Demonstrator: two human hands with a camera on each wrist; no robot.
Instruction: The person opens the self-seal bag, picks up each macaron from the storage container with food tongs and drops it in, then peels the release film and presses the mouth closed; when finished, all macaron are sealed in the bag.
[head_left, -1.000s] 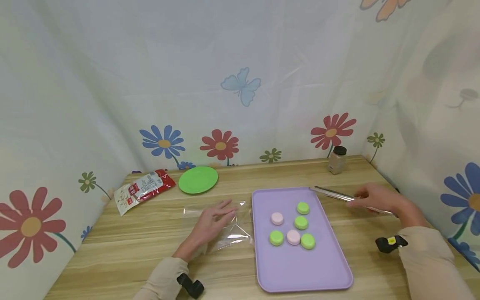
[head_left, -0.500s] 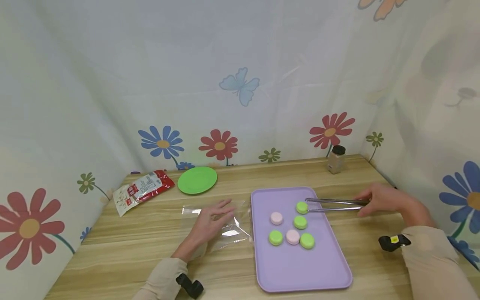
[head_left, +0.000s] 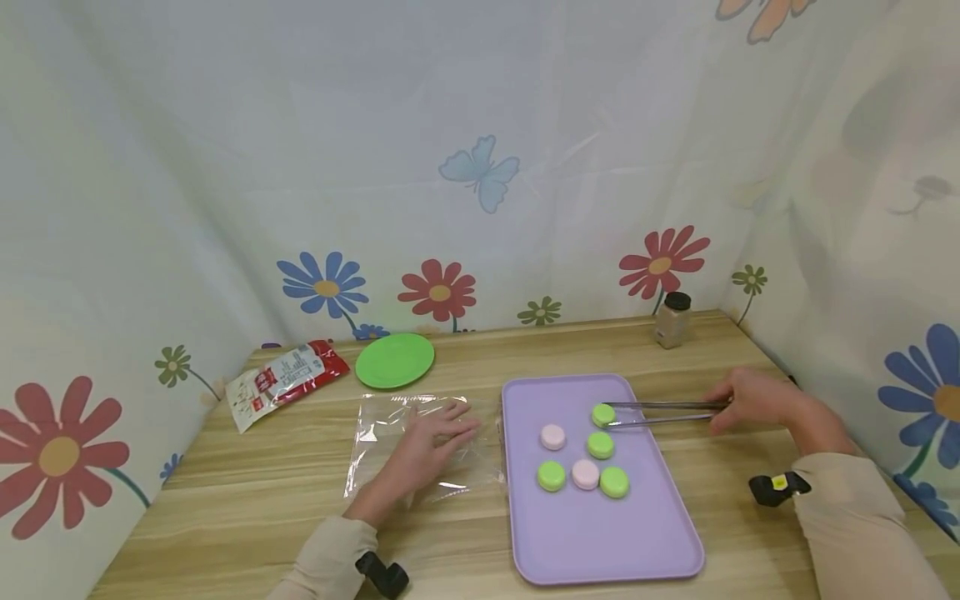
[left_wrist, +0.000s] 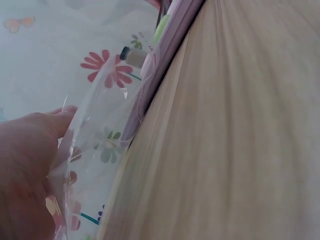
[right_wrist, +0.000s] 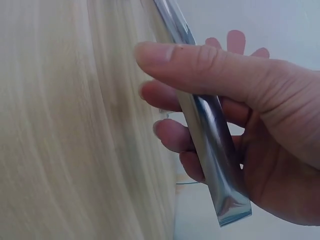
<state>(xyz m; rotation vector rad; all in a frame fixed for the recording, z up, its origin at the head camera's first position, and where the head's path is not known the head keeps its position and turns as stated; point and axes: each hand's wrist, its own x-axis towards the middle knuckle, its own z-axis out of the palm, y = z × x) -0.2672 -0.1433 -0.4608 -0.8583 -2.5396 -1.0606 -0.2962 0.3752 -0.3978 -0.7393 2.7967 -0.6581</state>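
Note:
In the head view my right hand (head_left: 757,400) grips metal tongs (head_left: 663,405). The tong tips stand on either side of the rearmost green macaron (head_left: 603,415) on a purple tray (head_left: 607,542). From the right wrist, the thumb (right_wrist: 200,62) lies across the tongs' upper arm, fingers curled beneath. My left hand (head_left: 427,450), fingers spread and fairly straight, touches a clear plastic bag (head_left: 375,429) left of the tray. The left wrist view has the bag's film (left_wrist: 95,135) raised at the fingers, its near end by the tray's edge.
Pink macarons (head_left: 552,437) and more green ones (head_left: 551,476) sit on the tray. Behind the bag are a green plate (head_left: 395,360) and a red-and-white packet (head_left: 287,383). A black-capped jar (head_left: 672,321) stands at the back right. A flower-printed curtain (head_left: 480,100) surrounds the wooden table.
The tongs have swung from beside the tray to over it, spread, and come around the rear green macaron. The bag's left part has shifted left and risen around my left hand.

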